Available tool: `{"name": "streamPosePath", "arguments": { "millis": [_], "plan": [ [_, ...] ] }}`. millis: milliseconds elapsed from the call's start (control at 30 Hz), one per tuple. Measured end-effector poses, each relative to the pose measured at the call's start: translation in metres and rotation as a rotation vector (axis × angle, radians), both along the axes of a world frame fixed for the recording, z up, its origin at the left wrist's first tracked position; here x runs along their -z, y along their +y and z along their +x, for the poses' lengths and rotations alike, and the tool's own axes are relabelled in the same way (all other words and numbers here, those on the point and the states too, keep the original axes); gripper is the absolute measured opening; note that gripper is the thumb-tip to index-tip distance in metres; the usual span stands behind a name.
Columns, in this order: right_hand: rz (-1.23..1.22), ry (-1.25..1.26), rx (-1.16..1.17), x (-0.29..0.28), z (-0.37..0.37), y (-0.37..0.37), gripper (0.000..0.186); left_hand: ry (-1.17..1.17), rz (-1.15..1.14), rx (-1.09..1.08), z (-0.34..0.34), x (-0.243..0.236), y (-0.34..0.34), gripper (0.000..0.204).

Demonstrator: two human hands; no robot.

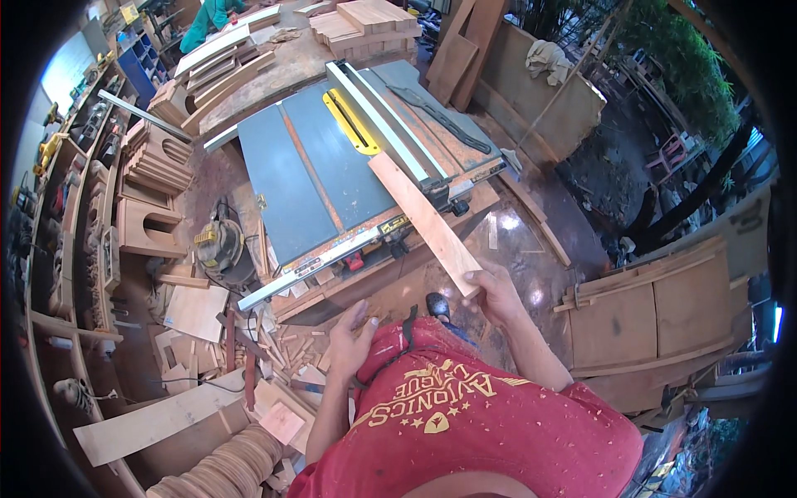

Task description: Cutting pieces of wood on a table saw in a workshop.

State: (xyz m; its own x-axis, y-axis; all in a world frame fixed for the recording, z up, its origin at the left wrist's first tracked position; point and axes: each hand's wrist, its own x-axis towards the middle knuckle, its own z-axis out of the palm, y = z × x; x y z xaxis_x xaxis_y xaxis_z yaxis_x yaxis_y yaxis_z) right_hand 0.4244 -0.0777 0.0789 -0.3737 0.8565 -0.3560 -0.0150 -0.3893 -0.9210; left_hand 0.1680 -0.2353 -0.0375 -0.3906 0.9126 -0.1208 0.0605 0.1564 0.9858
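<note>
My right hand (496, 293) grips the near end of a narrow wooden board (427, 222). The board's far end rests on the grey top of a table saw (328, 170), close to the yellow throat plate (350, 122) and alongside the long metal fence (390, 124). No blade can be made out in the plate's slot. Near my waist, my left hand (352, 339) is held up with its fingers apart and nothing in it. A black push stick (438, 119) lies on the saw top beyond the fence.
Stacked boards (365, 26) cover the bench behind the saw, where a person in a green sleeve (207, 23) stands. Wood offcuts (274, 349) litter the floor at left, near a yellow-and-black power tool (220, 245). A wooden panel (656, 311) stands at right.
</note>
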Motion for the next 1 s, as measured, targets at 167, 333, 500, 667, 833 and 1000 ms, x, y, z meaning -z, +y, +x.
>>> {"name": "streamPosePath", "arguments": {
  "millis": [167,333,500,667,833,1000],
  "plan": [
    [-0.117,0.241,0.029,0.002,-0.002,-0.004,0.038,0.094,-0.007,0.044,-0.001,-0.008,0.003,0.053],
    [-0.247,0.331,0.140,0.016,0.000,-0.007,0.034,0.019,-0.043,0.043,-0.003,-0.003,-0.006,0.056],
    [-0.170,0.213,0.077,0.022,0.001,-0.005,0.038,0.043,-0.055,0.078,-0.013,-0.011,-0.003,0.055],
    [0.244,-0.332,-0.069,0.037,0.006,-0.006,0.054,0.166,-0.041,0.082,-0.021,-0.006,0.005,0.053],
    [0.514,-0.585,-0.144,0.040,0.007,-0.013,0.056,0.127,-0.071,0.010,-0.011,-0.012,0.008,0.052],
    [0.679,-0.770,-0.152,0.052,0.003,-0.015,0.047,0.245,-0.083,0.042,-0.008,-0.011,0.012,0.055]
  ]
}}
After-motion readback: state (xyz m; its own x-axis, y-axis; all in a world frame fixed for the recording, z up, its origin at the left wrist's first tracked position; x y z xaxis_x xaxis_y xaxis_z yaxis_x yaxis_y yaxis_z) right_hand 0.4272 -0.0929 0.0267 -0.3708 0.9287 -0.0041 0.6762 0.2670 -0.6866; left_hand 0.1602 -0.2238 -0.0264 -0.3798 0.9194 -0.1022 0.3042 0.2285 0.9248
